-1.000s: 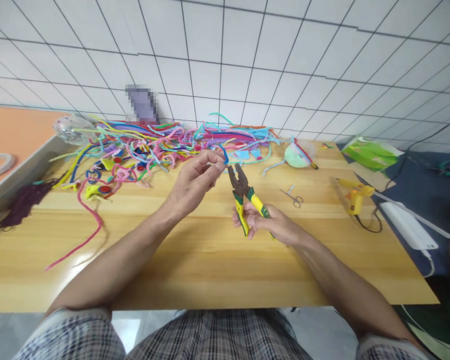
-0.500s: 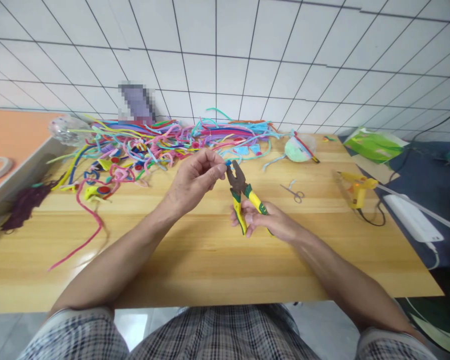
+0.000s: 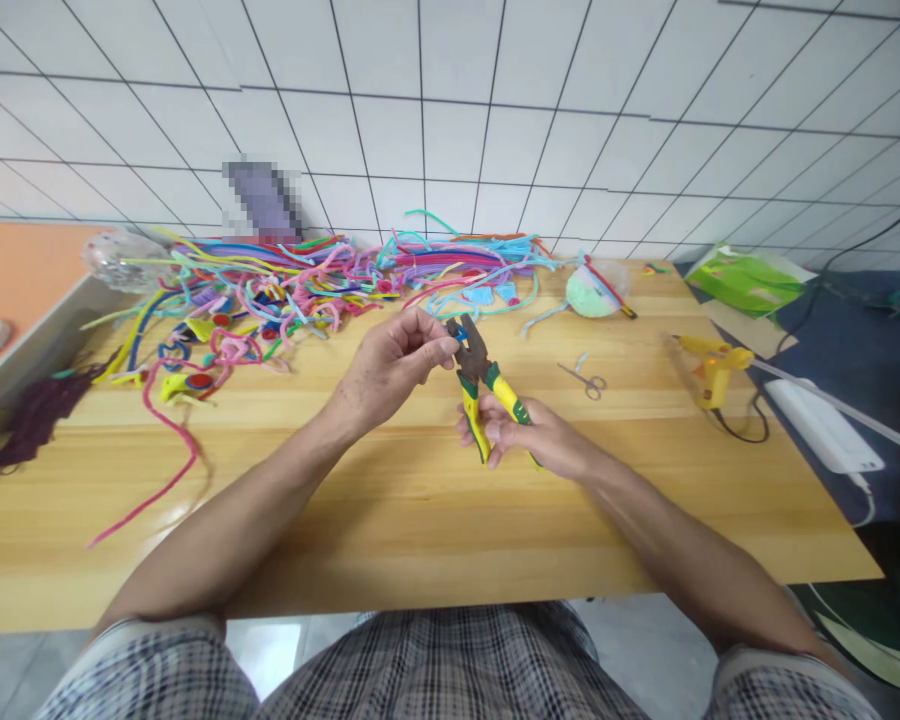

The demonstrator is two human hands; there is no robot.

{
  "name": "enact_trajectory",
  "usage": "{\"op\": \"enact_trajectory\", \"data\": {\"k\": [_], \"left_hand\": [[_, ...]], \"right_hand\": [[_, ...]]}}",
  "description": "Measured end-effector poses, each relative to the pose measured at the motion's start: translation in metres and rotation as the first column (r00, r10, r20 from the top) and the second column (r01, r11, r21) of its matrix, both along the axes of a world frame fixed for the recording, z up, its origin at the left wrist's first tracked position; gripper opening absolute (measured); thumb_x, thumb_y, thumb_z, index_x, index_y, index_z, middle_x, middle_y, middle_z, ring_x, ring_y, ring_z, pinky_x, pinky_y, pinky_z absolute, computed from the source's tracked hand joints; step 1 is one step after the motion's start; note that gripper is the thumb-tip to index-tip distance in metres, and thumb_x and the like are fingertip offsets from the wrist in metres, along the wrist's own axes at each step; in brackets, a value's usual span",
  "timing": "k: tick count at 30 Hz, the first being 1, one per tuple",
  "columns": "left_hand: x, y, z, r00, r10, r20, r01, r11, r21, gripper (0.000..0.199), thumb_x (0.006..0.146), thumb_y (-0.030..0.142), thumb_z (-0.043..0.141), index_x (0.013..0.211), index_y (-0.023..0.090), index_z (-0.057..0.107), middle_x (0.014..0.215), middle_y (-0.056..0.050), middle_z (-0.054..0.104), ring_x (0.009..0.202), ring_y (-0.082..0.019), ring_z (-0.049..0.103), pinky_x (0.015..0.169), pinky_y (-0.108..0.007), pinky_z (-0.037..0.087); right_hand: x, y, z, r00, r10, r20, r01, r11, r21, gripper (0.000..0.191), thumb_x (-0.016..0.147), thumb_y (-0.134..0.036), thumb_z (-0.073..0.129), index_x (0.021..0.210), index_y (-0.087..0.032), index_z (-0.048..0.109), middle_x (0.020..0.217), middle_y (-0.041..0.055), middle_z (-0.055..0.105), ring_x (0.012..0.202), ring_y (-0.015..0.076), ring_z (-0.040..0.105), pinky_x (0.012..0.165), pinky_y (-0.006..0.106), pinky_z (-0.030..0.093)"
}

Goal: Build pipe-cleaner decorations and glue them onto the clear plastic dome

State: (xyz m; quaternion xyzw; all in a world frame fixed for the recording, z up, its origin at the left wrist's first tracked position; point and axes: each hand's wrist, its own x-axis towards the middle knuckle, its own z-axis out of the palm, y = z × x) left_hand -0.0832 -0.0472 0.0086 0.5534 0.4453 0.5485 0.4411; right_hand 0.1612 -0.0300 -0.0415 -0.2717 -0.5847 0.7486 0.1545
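My left hand (image 3: 394,365) pinches a small blue piece (image 3: 462,334), probably a bit of pipe cleaner, mostly hidden by the fingertips. Its free end lies between the parted jaws of the pliers (image 3: 474,362). Those pliers have dark metal jaws and yellow-and-green handles spread apart. My right hand (image 3: 529,438) is wrapped round the handles from below, holding the tool above the table with the jaws pointing away from me. Behind both hands lies a tangled heap of coloured pipe cleaners (image 3: 322,270).
Small scissors (image 3: 586,382) lie right of the pliers. A yellow glue gun (image 3: 712,370) stands near the table's right edge, beside a white power strip (image 3: 825,425). A pale green ball (image 3: 588,292) sits at the back. One pink pipe cleaner (image 3: 172,482) trails toward me at left.
The blue piece now sits deeper between the open plier jaws, which have come closer to my left fingertips. The whole view has shifted slightly.
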Motion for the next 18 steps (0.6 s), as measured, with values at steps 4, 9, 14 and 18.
{"op": "enact_trajectory", "data": {"k": [4,9,14,18], "left_hand": [[-0.0006,0.0007,0.0,0.999,-0.035,-0.002,0.035,0.999,-0.041,0.043,0.08,0.049,0.098,0.08,0.02,0.067,0.065,0.0,0.072,0.046,-0.008,0.045,0.044,-0.023,0.034],[-0.0003,-0.0005,0.0015,0.996,-0.09,0.005,0.09,0.993,-0.074,0.041,0.081,0.048,0.098,0.08,0.02,0.067,0.065,0.0,0.069,0.051,-0.008,0.044,0.046,-0.022,0.03],[0.002,-0.0019,0.0032,0.996,-0.082,-0.024,0.08,0.995,-0.066,0.044,0.082,0.05,0.096,0.078,0.021,0.065,0.064,0.002,0.063,0.053,-0.009,0.043,0.048,-0.024,0.029],[0.0038,-0.0022,0.0032,0.997,-0.07,-0.035,0.068,0.996,-0.054,0.046,0.082,0.05,0.097,0.076,0.021,0.063,0.064,0.002,0.06,0.055,-0.01,0.042,0.051,-0.025,0.031]], "right_hand": [[0.0008,-0.0012,0.0004,0.999,-0.002,-0.034,0.002,1.0,-0.014,0.04,0.093,-0.042,0.079,0.125,-0.018,0.076,0.127,0.0141,0.081,0.116,0.0252,0.078,0.071,0.026,0.065],[0.0019,-0.001,0.0008,0.999,-0.018,-0.031,0.018,1.0,0.013,0.038,0.093,-0.042,0.079,0.123,-0.018,0.076,0.127,0.0133,0.081,0.114,0.0238,0.077,0.071,0.025,0.065],[0.0011,-0.0011,-0.0007,0.999,-0.036,-0.011,0.036,0.998,0.041,0.037,0.093,-0.041,0.079,0.122,-0.018,0.076,0.126,0.0133,0.081,0.111,0.0235,0.078,0.071,0.026,0.064],[-0.0001,-0.0025,-0.0021,0.998,-0.059,-0.012,0.06,0.996,0.059,0.036,0.093,-0.04,0.079,0.121,-0.018,0.076,0.123,0.0124,0.081,0.106,0.0225,0.078,0.068,0.026,0.063]]}}
